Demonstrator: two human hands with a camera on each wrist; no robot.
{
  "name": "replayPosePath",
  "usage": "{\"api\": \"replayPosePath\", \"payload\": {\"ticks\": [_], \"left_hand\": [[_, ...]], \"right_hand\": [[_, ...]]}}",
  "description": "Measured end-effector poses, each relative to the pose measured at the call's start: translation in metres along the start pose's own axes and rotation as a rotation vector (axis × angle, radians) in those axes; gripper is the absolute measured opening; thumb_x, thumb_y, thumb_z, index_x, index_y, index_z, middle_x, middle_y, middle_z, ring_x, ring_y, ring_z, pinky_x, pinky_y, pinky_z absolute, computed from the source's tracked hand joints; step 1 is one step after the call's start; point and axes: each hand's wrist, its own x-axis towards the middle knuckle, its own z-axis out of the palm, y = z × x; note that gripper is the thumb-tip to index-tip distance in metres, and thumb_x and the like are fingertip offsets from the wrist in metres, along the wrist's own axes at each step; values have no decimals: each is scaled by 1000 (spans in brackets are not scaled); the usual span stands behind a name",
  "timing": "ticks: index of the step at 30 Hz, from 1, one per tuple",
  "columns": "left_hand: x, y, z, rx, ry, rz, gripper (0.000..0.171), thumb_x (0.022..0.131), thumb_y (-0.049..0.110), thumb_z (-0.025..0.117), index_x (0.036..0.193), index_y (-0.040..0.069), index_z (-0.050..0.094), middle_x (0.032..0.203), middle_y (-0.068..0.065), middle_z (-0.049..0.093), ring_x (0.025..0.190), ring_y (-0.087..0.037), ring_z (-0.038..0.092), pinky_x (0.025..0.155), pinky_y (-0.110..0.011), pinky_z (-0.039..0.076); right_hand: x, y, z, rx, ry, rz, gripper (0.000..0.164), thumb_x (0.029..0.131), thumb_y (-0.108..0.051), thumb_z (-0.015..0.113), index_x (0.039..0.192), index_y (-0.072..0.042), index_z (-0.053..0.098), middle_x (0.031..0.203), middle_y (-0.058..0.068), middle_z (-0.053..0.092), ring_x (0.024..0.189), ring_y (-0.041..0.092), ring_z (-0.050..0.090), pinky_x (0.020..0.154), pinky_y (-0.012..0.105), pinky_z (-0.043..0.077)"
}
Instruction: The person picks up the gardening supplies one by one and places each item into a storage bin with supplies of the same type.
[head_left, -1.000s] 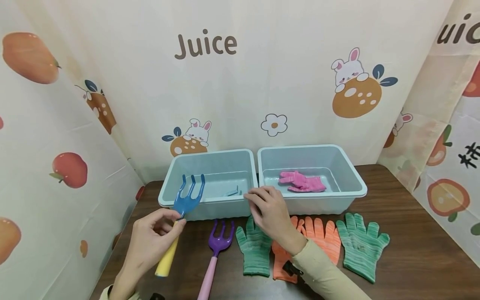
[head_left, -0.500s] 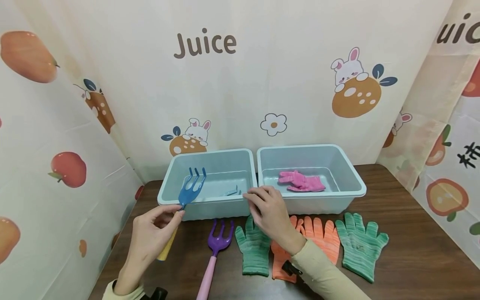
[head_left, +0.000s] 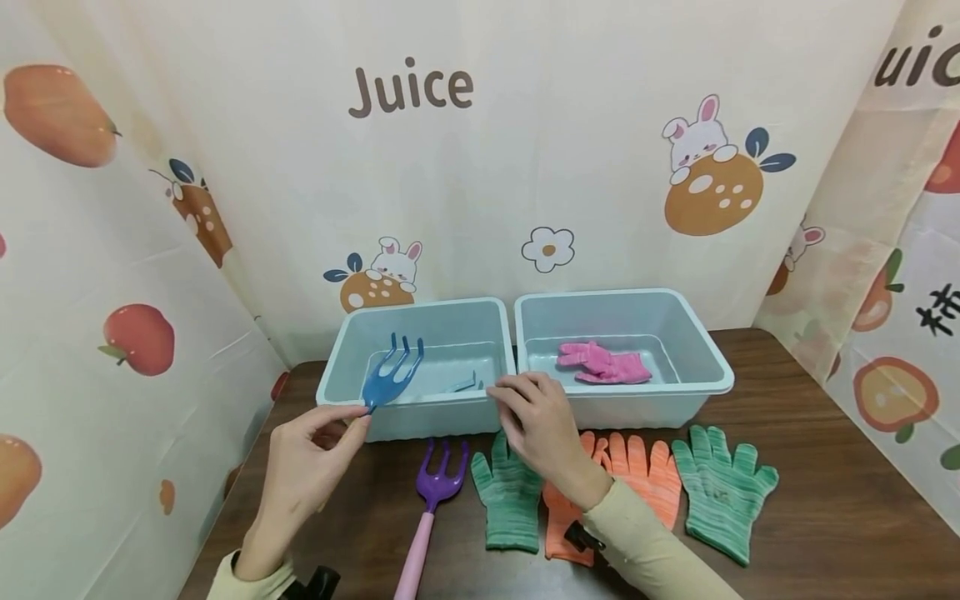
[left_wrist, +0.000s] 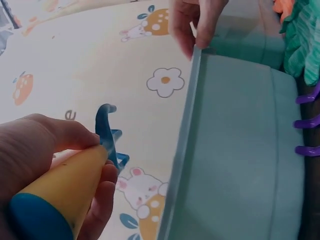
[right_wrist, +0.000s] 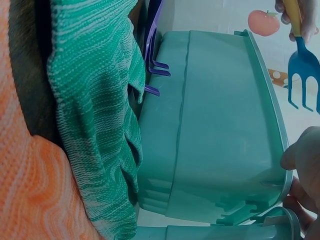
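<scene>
Left hand [head_left: 303, 471], lower left of the head view, pinching a fork [head_left: 384, 388]: tines up, long axis leaning right, overlapping the left bin [head_left: 431, 423]. Right hand [head_left: 540, 429], centre, pinching that bin's rim [head_left: 450, 398]. Yellow handle [left_wrist: 72, 180], blue end cap [left_wrist: 40, 217]: plain in left wrist view, largely hidden in head view.

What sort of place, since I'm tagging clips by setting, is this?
Probably an indoor tabletop setup: creased sheeting printed with fruit and rabbits hangs behind a dark, wood-look table, which bears two light-blue bins and several knit gloves.
</scene>
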Motion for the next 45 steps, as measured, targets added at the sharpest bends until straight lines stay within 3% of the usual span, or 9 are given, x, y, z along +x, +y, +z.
{"api": "replayPosePath", "payload": {"ticks": [4,10,23,36,45], "left_hand": [[9,6,0,39,-45,-9,11,91,19,85,102,21,86,72,2,75,61,-4,63,55,-23,49],[23,7,1,77,-116,-42,13,94,27,82,105,22,86,88,-3,82,66,-5,69,54,-26,52],[36,-1,5,155,-103,32,16,94,27,82,107,18,86,92,-6,82,75,-19,74,51,-26,50],[43,-8,7,184,-114,36,17,95,27,81,108,16,85,90,-6,82,77,-21,74,52,-26,51],[46,-7,8,142,-150,17,18,96,29,81,109,17,85,96,-6,83,79,-20,74,52,-27,52]], "right_hand": [[0,0,-1,-1,-9,11,20,93,-7,80,112,-13,81,111,6,77,103,29,66,86,47,55],[0,0,-1,-4,-14,9,21,93,-7,79,112,-14,81,112,5,77,104,29,66,86,47,56],[2,0,-3,-2,-15,20,20,94,-7,78,112,-13,81,112,6,77,104,30,66,86,47,55],[3,2,-3,-6,2,2,19,93,-7,79,111,-14,82,111,5,77,103,29,66,85,46,56],[-1,1,-1,-10,-14,7,20,93,-7,79,111,-14,82,111,4,77,103,28,67,85,45,56]]}}
